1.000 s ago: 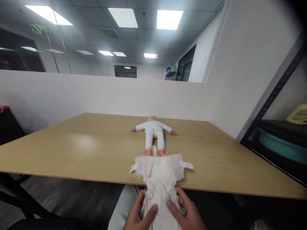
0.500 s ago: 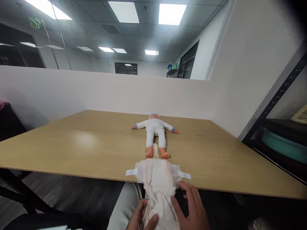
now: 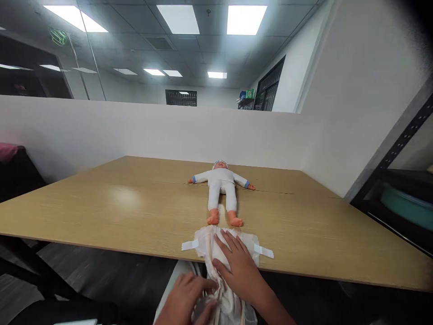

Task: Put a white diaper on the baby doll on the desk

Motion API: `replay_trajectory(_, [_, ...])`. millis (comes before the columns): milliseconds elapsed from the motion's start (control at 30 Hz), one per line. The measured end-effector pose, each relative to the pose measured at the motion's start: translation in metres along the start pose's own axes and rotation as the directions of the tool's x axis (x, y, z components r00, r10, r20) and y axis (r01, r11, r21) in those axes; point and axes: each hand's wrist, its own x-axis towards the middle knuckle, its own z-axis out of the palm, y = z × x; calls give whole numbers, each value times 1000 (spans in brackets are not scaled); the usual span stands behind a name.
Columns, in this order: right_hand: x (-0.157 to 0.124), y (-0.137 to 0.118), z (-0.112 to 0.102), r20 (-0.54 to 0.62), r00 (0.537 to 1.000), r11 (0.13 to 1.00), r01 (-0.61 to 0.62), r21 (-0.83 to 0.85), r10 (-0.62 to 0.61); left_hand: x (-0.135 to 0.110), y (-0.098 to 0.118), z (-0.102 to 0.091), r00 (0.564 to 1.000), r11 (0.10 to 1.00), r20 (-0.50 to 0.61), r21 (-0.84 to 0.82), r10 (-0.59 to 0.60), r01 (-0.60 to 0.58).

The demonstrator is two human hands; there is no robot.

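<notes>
A white diaper [image 3: 206, 241] lies half on the near edge of the wooden table [image 3: 135, 212], with its lower part hanging off toward me. My right hand [image 3: 237, 264] rests flat on the diaper, fingers spread and pointing away from me. Below the table edge, my left hand [image 3: 184, 298] curls around the hanging, bunched part of the diaper. A baby doll [image 3: 221, 189] in a white suit lies on its back just beyond the diaper, arms out, bare feet toward me.
A white partition wall runs behind the table and along its right side. A dark metal shelf [image 3: 392, 189] at the right holds a teal container [image 3: 406, 205]. A dark chair [image 3: 13, 167] stands at the far left.
My right hand has moved from the hanging part up onto the diaper on the table and spread flat. The diaper slid slightly back toward me earlier. My left hand keeps its hold below.
</notes>
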Motion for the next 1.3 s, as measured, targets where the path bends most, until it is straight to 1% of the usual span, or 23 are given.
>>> replay_trajectory(33, [2,2,1,-4,1000,1000,7,-3,-7,9,2,-14,995,992,36,81,93,-96])
replay_trajectory(67, [3,4,2,-8,1000,1000,14,-6,-14,22,3,-28,987,977,37,144,156,-160])
replay_trajectory(100, [4,5,2,-10,1000,1000,19,-6,-19,37,3,-41,981,961,16,200,192,-191])
replay_trajectory(133, [4,5,3,-9,1000,1000,22,-5,-22,56,1,-52,971,940,-31,260,237,-221])
replay_trajectory(200, [4,6,3,-6,1000,1000,25,2,-25,98,-8,-69,955,873,-40,419,294,-251])
replay_trajectory(267, [5,6,4,-12,1000,1000,22,8,-22,144,-21,-75,948,778,-23,578,319,-247])
replay_trajectory(300, [5,7,5,-17,1000,1000,21,9,-20,166,-28,-75,951,729,11,640,309,-244])
replay_trajectory(333, [5,8,5,-22,1000,1000,22,9,-22,186,-34,-72,953,680,68,685,296,-261])
replay_trajectory(367, [6,9,7,-29,999,1000,26,7,-25,203,-39,-68,945,631,154,712,288,-309])
replay_trajectory(400, [6,10,8,-39,999,999,31,5,-31,219,-42,-63,923,581,260,719,285,-382])
replay_trajectory(433, [6,12,10,-49,998,999,40,1,-40,231,-44,-57,883,531,371,706,286,-469])
replay_trajectory(500, [8,17,16,-70,995,998,63,-9,-64,251,-44,-45,779,436,553,647,296,-625])
replay_trajectory(567, [10,25,25,-86,991,995,97,-23,-99,266,-41,-35,682,362,660,581,315,-729])
replay_trajectory(667, [15,44,43,-105,982,988,151,-36,-154,283,-35,-26,570,303,742,486,352,-820])
replay_trajectory(733, [19,59,56,-105,977,983,181,-35,-184,291,-32,-25,509,281,769,427,387,-859])
replay_trajectory(833, [26,76,68,-95,967,972,232,-46,-235,300,-32,-27,437,267,764,349,475,-898])
replay_trajectory(933, [34,87,67,-90,950,952,290,-97,-298,307,-31,-31,385,270,748,279,541,-922])
replay_trajectory(967, [37,89,65,-84,945,945,307,-111,-316,310,-28,-33,380,288,741,258,554,-922])
replay_trajectory(1000, [41,92,63,-68,942,941,319,-113,-328,313,-25,-37,390,325,727,238,566,-915])
replay_trajectory(1067, [49,96,56,-35,943,941,326,-86,-330,320,-14,-45,431,439,674,173,600,-882])
replay_trajectory(1167, [64,98,43,22,951,951,310,-10,-310,336,8,-63,512,603,569,36,644,-797])
replay_trajectory(1233, [75,95,32,63,958,960,277,37,-279,348,22,-74,574,675,519,-7,633,-738])
replay_trajectory(1300, [89,89,19,112,967,972,219,84,-227,358,33,-84,637,726,475,-6,607,-688])
